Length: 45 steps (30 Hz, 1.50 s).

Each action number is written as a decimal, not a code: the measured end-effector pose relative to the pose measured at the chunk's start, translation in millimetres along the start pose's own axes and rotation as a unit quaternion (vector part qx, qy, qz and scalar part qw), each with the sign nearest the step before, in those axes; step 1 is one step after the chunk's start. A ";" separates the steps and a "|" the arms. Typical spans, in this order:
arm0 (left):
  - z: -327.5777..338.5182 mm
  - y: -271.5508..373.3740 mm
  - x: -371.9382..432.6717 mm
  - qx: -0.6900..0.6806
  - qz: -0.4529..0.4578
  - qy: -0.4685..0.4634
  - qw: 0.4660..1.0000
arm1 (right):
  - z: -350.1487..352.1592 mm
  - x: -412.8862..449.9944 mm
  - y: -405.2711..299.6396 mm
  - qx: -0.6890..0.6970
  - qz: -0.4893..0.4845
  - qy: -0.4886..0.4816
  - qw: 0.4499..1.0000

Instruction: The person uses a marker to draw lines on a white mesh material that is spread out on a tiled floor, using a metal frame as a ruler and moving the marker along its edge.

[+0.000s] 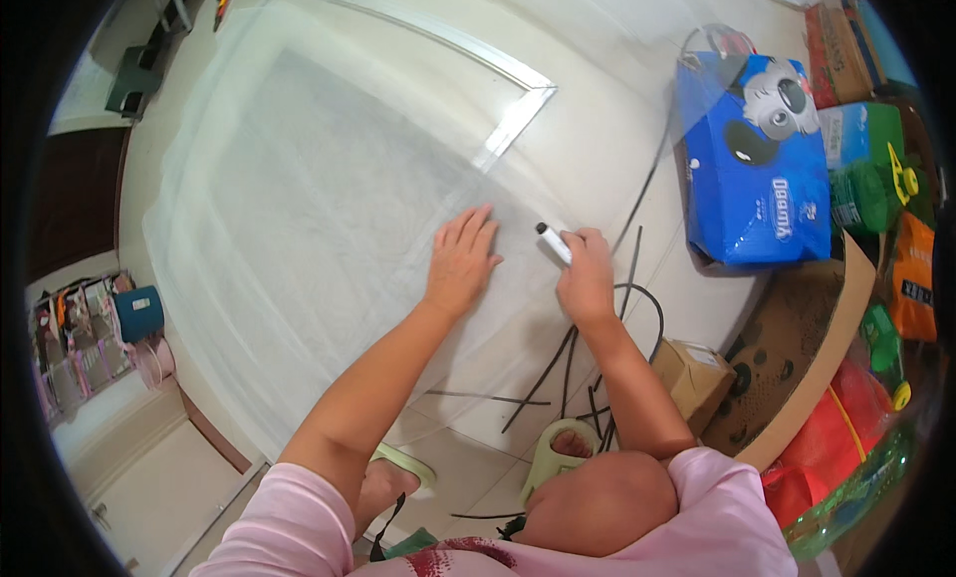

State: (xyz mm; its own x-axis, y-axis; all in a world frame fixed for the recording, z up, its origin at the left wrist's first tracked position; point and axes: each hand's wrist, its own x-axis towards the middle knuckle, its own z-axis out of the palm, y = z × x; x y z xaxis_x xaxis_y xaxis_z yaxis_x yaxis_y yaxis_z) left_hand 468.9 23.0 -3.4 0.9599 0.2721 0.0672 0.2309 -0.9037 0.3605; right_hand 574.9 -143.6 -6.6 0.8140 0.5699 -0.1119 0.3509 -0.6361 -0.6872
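Note:
My left hand [463, 259] lies palm down on a translucent mesh sheet [299, 196], fingers a little apart and holding nothing. In my right hand [588, 278] is a white marker pen [553, 244], its dark end pointing up and left over the sheet. The sheet spreads across the tiled floor in loose folds. A corner of a silvery metal frame [515, 121] shows just beyond my left hand, and the sheet covers part of the frame. Thin black strips [549, 368] lie on the floor beside and beneath my right forearm.
At the right stands a blue printed carton [754, 166], near an opened cardboard box [792, 330] and a small brown box [691, 375]. Green bottles [859, 196] and a red bag [829, 435] crowd the right edge. My slippered foot [571, 442] rests near the strips.

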 end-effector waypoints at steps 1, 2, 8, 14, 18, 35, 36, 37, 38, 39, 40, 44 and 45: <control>1.7 -7.1 -7.3 -0.007 0.004 -0.003 1.000 | 4.2 -2.2 -5.0 -0.027 -0.010 -0.011 1.000; 4.2 -13.8 -13.1 0.010 0.002 -0.017 1.000 | 8.4 -4.9 -10.2 -0.054 -0.019 -0.021 0.998; 5.5 -17.1 -13.7 0.002 -0.008 -0.036 0.999 | 27.1 -22.0 -31.8 0.008 -0.148 -0.031 0.988; 5.2 -13.9 -9.7 -0.011 -0.011 -0.067 0.998 | 33.0 -10.6 -34.6 -0.038 -0.107 -0.113 0.987; -0.3 -19.5 -15.2 0.009 0.007 -0.055 0.998 | 34.8 -4.1 -54.7 -0.077 -0.082 -0.148 0.983; -20.7 10.0 -52.9 0.001 -0.143 -0.238 0.961 | 39.1 14.8 -58.2 -0.260 -0.176 -0.234 0.920; -18.3 11.1 -48.5 -0.015 -0.153 -0.270 0.951 | 36.4 17.3 -55.7 -0.268 -0.201 -0.222 0.916; -19.9 10.1 -48.1 -0.010 -0.160 -0.262 0.952 | 36.2 19.0 -55.9 -0.266 -0.212 -0.220 0.914; -22.0 8.4 -48.3 -0.013 -0.164 -0.282 0.945 | 36.9 20.7 -57.0 -0.261 -0.199 -0.248 0.912; -23.7 8.2 -47.5 -0.022 -0.165 -0.301 0.939 | 34.3 22.0 -60.5 -0.260 -0.183 -0.276 0.907; -19.8 4.3 -49.0 -0.019 -0.160 -0.296 0.941 | 38.8 20.4 -60.1 -0.246 -0.176 -0.251 0.920; -12.6 -6.5 -53.9 -0.051 -0.156 -0.316 0.934 | 56.1 23.7 -71.5 -0.274 -0.174 -0.235 0.916; -11.2 -11.6 -61.2 -0.051 -0.121 -0.285 0.949 | 53.1 27.1 -82.2 -0.289 -0.172 -0.298 0.893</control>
State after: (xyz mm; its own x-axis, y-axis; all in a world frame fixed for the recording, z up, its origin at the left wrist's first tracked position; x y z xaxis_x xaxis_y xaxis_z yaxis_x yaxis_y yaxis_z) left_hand 405.7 20.6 -1.3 0.8170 0.2186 -0.5337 0.4678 -0.7922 0.3917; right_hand 543.5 -48.3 8.8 0.2811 0.8500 -0.4455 0.8536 -0.4336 -0.2888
